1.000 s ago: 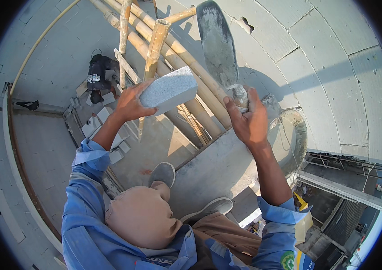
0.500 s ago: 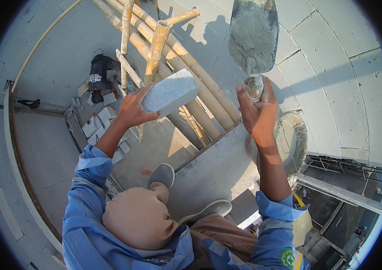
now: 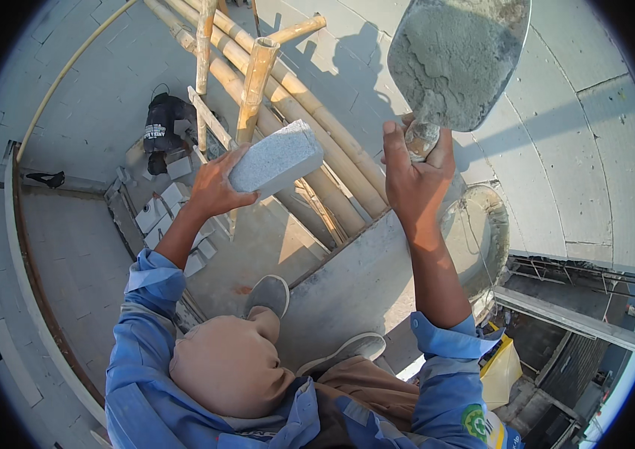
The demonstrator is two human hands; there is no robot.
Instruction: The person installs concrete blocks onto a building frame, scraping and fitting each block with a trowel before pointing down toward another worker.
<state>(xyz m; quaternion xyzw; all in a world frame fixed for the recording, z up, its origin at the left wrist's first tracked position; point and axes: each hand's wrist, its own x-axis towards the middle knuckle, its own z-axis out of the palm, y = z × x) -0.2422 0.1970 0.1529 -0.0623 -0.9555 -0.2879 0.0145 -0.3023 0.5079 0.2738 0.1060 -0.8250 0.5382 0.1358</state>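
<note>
My left hand [image 3: 216, 183] grips the near end of a small light grey block [image 3: 276, 159], its thumb below and fingers above. The block is held up in the air, its far end pointing up and to the right. In my right hand [image 3: 418, 176] is the handle of a trowel [image 3: 523, 45], fingers wrapped round it. Grey wet mortar [image 3: 452, 67] lies spread over most of the trowel's blade. Block and trowel are well apart.
Bamboo poles [image 3: 325, 127] cross beyond my hands. A mortar bucket [image 3: 493, 217] stands below my right forearm. Pale block wall [image 3: 557, 157] rises at right. Far below left, a person in black [image 3: 164, 127] bends among loose blocks [image 3: 171, 198]. A deep drop opens at lower right.
The trowel has come nearer and its mortar-covered blade has swung to the right and tilted. My right hand has shifted slightly left. The block in my left hand has moved a little left.
</note>
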